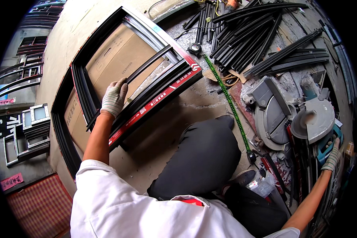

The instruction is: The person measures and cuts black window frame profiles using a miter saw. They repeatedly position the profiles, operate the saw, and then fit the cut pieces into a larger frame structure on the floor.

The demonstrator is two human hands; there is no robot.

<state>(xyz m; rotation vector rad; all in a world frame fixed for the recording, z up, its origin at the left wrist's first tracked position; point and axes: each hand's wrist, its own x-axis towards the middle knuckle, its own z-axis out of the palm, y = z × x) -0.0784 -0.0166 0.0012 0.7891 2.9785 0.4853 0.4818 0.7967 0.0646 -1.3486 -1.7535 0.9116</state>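
Observation:
My left hand (114, 99), in a pale knitted glove, is closed round a thin black strip (148, 63). That strip slants over a black window frame (80, 67) whose near rail carries red printed film. Brown cardboard (121, 51) shows within the frame. Far to the right, my right hand (332, 157), also gloved, grips the teal handle of a miter saw (319, 119). The saw's grey round base (270, 111) sits on the floor to the left of that handle. Part of the handle is hidden under my fingers.
A green tape blade (226, 93) runs along the floor beside my knee, near a tape measure (194, 48). Black profiles (246, 37) lie piled at the back right. Small framed panels (33, 131) stand at the left, above a checked red cloth (41, 204).

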